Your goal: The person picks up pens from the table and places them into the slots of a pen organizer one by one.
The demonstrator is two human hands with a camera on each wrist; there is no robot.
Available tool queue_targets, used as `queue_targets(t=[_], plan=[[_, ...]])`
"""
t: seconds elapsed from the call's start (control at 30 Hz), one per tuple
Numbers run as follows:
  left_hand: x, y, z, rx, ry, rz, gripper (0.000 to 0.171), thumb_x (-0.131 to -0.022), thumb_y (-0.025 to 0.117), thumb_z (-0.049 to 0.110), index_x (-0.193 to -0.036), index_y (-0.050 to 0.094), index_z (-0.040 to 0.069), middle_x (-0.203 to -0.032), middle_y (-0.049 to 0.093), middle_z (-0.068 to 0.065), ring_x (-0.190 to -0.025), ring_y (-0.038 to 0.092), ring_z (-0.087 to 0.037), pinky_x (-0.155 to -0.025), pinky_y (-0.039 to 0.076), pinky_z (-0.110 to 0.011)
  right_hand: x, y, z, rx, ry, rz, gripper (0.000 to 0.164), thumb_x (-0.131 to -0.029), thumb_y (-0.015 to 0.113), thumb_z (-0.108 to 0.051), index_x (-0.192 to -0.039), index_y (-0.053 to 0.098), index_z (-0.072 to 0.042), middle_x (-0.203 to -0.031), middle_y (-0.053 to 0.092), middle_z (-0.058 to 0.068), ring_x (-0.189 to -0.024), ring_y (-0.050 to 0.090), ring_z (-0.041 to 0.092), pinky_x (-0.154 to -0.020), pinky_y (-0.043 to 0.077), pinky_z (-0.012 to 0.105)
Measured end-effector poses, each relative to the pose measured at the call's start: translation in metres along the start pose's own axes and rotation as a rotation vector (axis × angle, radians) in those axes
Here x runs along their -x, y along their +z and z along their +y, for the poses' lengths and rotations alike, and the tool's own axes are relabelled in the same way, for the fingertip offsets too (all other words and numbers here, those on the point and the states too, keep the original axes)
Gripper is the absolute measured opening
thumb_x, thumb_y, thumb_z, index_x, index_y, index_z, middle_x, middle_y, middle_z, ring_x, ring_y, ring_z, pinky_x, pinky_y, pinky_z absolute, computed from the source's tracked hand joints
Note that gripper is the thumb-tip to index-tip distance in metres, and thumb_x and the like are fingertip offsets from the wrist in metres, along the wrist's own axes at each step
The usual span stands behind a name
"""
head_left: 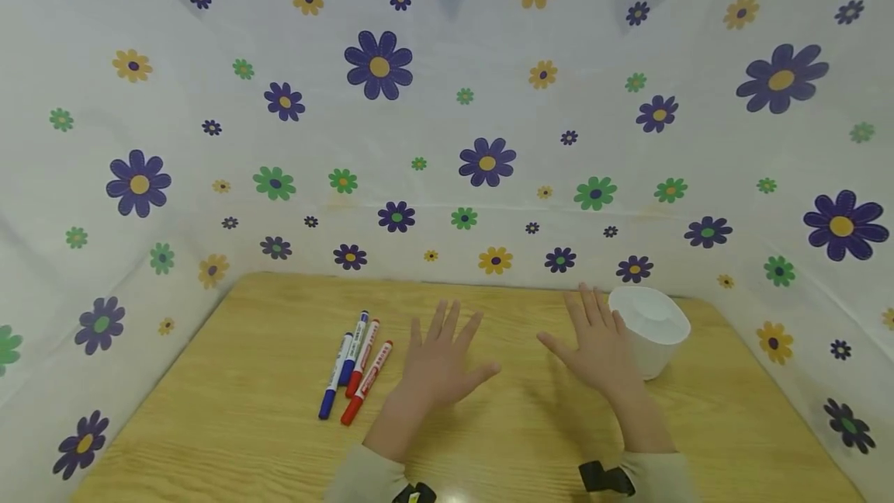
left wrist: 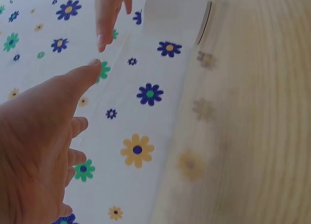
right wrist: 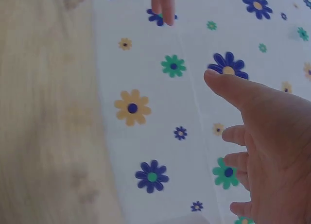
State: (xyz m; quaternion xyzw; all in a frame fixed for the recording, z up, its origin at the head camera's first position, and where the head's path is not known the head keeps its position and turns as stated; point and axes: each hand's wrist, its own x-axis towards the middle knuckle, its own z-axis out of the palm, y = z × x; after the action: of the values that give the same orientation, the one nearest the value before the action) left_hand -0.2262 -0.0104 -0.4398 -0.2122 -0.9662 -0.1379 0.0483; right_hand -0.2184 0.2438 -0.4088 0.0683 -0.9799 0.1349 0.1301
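Note:
Both hands are held out over the table with fingers spread and nothing in them. In the head view my left hand [head_left: 438,363] is just right of several markers, two with blue caps and two with red. The nearest to it is a red marker [head_left: 367,383]; a blue marker [head_left: 336,376] lies at the far left of the group. My right hand [head_left: 602,348] overlaps the left side of a white container [head_left: 660,344] in that view. The left wrist view shows the left palm [left wrist: 34,141] side-on, and the right wrist view shows the right palm [right wrist: 282,151] likewise.
The wooden table [head_left: 230,418] has a flower-printed white sheet [head_left: 447,123] rising behind it and along both sides. Between the two hands lies bare wood. Toward the table's back right corner stands the white container.

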Motion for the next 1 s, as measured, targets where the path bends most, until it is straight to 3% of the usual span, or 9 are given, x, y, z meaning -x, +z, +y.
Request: queue_targets(t=[0.13,0.3,0.47,0.7,1.0], plan=[[-0.001,0.003,0.017,0.005,0.075,-0.005,0.083,-0.089,0.034,0.076,-0.156,0.015,0.031,-0.165,0.010,-0.008,-0.154,0.001,-0.029,-0.117,0.007,-0.065,0.002,-0.016,0.010,-0.018,0.024,0.036,0.091,-0.090,0.053,-0.062,-0.156,0.019,-0.010,-0.161,0.014,0.023,-0.150,0.007,0.043,-0.112,0.012,0.070],[-0.001,0.010,0.035,0.011,0.153,-0.003,0.084,-0.088,0.034,0.077,-0.157,0.011,0.033,-0.165,0.010,-0.007,-0.154,0.002,-0.029,-0.117,0.010,-0.065,0.007,-0.032,0.022,-0.044,0.053,0.025,0.094,-0.090,0.053,-0.062,-0.157,0.010,-0.012,-0.162,0.008,0.024,-0.151,-0.003,0.041,-0.111,0.010,0.072],[-0.010,0.017,0.049,0.009,0.198,0.010,0.084,-0.089,0.032,0.077,-0.157,0.007,0.034,-0.165,0.010,-0.005,-0.154,0.005,-0.027,-0.117,0.014,-0.064,0.010,-0.040,0.036,-0.053,0.062,0.034,0.094,-0.091,0.055,-0.059,-0.156,0.011,-0.008,-0.161,0.009,0.027,-0.150,-0.004,0.043,-0.110,0.011,0.072],[-0.030,0.023,0.065,0.036,0.224,-0.008,0.084,-0.089,0.035,0.076,-0.157,0.006,0.033,-0.165,0.011,-0.004,-0.154,0.004,-0.023,-0.118,0.014,-0.061,0.013,-0.047,0.060,-0.095,0.100,0.051,0.096,-0.090,0.058,-0.057,-0.155,0.011,-0.003,-0.158,0.011,0.031,-0.148,-0.002,0.049,-0.111,0.010,0.071],[-0.070,0.029,0.086,0.031,0.331,0.089,0.083,-0.092,0.039,0.070,-0.157,0.012,0.026,-0.163,0.021,-0.004,-0.152,0.017,-0.024,-0.118,0.024,-0.056,0.019,-0.049,0.096,-0.105,0.177,0.070,0.102,-0.087,0.062,-0.055,-0.151,0.015,0.008,-0.155,0.012,0.037,-0.144,0.005,0.055,-0.107,0.016,0.074]])
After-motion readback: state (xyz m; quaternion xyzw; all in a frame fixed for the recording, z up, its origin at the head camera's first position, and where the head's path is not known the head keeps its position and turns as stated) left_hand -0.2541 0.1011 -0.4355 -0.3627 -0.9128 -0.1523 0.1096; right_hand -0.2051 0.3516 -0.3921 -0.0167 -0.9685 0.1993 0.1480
